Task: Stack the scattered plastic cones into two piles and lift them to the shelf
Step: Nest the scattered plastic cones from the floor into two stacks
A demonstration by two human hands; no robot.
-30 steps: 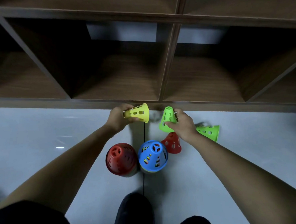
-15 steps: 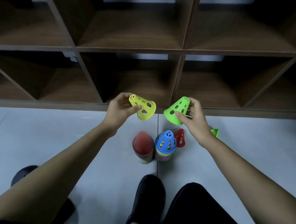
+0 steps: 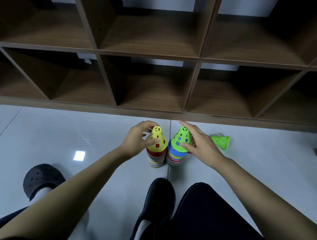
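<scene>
Cones in two upright piles side by side on pale floor (image 3: 60, 132), low centre of frame, just in front of bottom edge of shelf (image 3: 154, 113). Atop left pile (image 3: 155, 157), yellow cone (image 3: 158, 141), tip up, over a red one and a band of mixed-colour rims. Atop right pile (image 3: 175, 157), green cone (image 3: 180, 139), tip up, over a blue one and more coloured rims. Touching or only just beside each other: cannot tell.

Clasped round yellow cone from the left, left hand (image 3: 139, 139): thumb across near flank, fingers curled behind tip. Holding green cone from the right, right hand (image 3: 203, 145): thumb pressed to lower flank, fingers stretched along far side, forefinger reaching past tip. Bare forearms rising from both bottom corners toward centre of frame.

Mostly hidden behind right hand, red cone (image 3: 194, 144), on floor just right of right pile. Farther right, loose green cone (image 3: 220, 141) lying on its side, wide mouth toward right edge of frame, near the hand but apart from it.

Across upper half of frame, shelf of dark wood cubbies in two rows, pale wall visible through open backs. Left of centre on floor, bright patch (image 3: 79, 155) of reflected light. Lower left, black clog (image 3: 40, 179); lower centre, black shoe (image 3: 160, 196); lower right, dark trousers (image 3: 212, 219).
</scene>
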